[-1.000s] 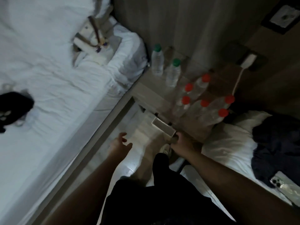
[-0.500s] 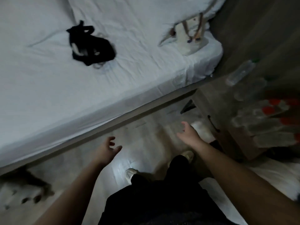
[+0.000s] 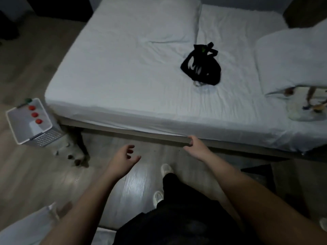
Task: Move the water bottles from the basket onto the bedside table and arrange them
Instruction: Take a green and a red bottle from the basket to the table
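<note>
Since 0.5 s ago the person has swung away from the bedside table, which is out of view, and the basket (image 3: pixel 19 124) has come into sight. The left hand (image 3: pixel 122 159) has its fingers loosely spread and empty. The right hand (image 3: pixel 194 146) has its fingers slackly curled just beside the bed frame (image 3: pixel 141 134), holding nothing; I cannot tell whether they touch it. The basket sits on the floor by the bed's corner, well apart from both hands, with water bottles (image 3: pixel 34 114) inside: 3 red caps and 1 green show. I'd say this is the walk back for another load. Next comes stepping left, bending down and gripping a bottle by its body.
</note>
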### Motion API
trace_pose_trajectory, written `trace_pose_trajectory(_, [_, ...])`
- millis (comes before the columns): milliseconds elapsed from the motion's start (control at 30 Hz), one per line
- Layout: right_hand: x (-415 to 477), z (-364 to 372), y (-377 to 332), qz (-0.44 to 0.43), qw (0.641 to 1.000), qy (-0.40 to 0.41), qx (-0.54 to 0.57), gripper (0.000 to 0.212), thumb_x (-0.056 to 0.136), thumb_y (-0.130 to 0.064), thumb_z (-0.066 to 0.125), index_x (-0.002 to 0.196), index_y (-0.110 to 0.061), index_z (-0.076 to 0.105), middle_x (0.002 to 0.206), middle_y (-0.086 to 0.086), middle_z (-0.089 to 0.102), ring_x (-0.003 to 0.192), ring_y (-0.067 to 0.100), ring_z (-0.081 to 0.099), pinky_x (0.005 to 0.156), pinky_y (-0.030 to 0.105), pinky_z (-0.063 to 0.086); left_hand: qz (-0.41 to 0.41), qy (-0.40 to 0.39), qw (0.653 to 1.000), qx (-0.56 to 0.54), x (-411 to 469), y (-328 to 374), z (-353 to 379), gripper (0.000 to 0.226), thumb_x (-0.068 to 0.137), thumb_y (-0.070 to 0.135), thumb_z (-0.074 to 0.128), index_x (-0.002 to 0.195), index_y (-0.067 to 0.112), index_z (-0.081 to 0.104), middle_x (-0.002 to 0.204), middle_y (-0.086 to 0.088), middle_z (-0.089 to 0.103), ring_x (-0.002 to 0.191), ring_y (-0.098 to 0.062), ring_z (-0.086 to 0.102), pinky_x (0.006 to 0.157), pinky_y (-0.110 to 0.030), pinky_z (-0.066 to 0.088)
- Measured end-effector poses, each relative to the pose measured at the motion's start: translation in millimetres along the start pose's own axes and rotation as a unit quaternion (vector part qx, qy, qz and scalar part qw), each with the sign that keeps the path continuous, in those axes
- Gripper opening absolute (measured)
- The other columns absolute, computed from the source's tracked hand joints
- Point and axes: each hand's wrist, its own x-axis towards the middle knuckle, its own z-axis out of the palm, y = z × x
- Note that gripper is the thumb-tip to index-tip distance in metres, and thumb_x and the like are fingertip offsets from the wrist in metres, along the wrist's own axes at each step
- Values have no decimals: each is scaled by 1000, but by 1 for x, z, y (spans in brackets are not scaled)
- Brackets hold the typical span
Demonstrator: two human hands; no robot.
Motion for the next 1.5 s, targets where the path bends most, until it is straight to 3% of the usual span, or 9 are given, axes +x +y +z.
trace_pose_trajectory(133, [20,30,-35,-15,999,-37,-14,58,88,-19,61,140,-8,38,134,15,50,119,27,52,82,19,33,-14,23,1000,-12,9,-18,-22,53,82,29,70,129,15,51,117,-4,58,95,-16,56,79,-28,44])
trace_pose_trajectory(367, [73,76,-108,-39,995,-79,-54,61,85,-25,62,140,-14,38,138,12,49,121,26,51,88,23,37,-29,31,999,-6,63,-42,-72,53,84,29,68,132,15,49,121,-6,58,95,-15,55,79,-25,42])
trace_pose_trajectory(533, [116,116,-206,-94,986,-109,-89,59,86,-24,62,139,-13,38,136,13,49,122,27,51,98,30,39,-76,37,996,27,103,-79,-141,55,84,35,66,132,18,47,122,-3,56,103,-17,57,84,-27,44])
trace_pose_trajectory(833, [141,197,-365,-202,937,-210,-192,61,89,-22,59,144,-12,32,143,13,43,129,27,45,101,28,35,-163,102,981,-41,132,-171,-248,51,81,27,70,127,12,52,115,-9,60,90,-16,53,82,-26,42])
trace_pose_trajectory(1033, [145,268,-443,-191,924,-223,-244,65,86,-28,62,144,-19,34,140,9,45,125,24,47,99,32,40,-201,117,968,-96,146,-252,-321,48,82,24,70,124,11,53,106,-6,58,87,-18,54,83,-28,45])
trace_pose_trajectory(1167, [144,333,-502,-193,929,-202,-241,62,87,-25,63,141,-13,36,139,11,47,125,24,47,101,30,38,-193,96,972,-88,174,-319,-389,52,80,27,71,126,13,52,118,-11,59,92,-20,55,86,-33,49])
trace_pose_trajectory(1367, [117,431,-595,-106,956,-189,-199,59,84,-22,62,138,-12,40,136,12,49,120,26,51,95,32,42,-123,12,992,-27,210,-372,-511,54,79,47,60,124,19,52,121,-2,56,105,-21,57,87,-30,46])
trace_pose_trajectory(1500, [132,477,-644,-67,969,-175,-158,50,86,-29,60,132,-12,45,128,10,55,116,26,55,93,33,44,-97,-34,993,58,261,-408,-565,58,84,40,63,134,17,43,132,-6,49,117,-21,52,91,-30,44])
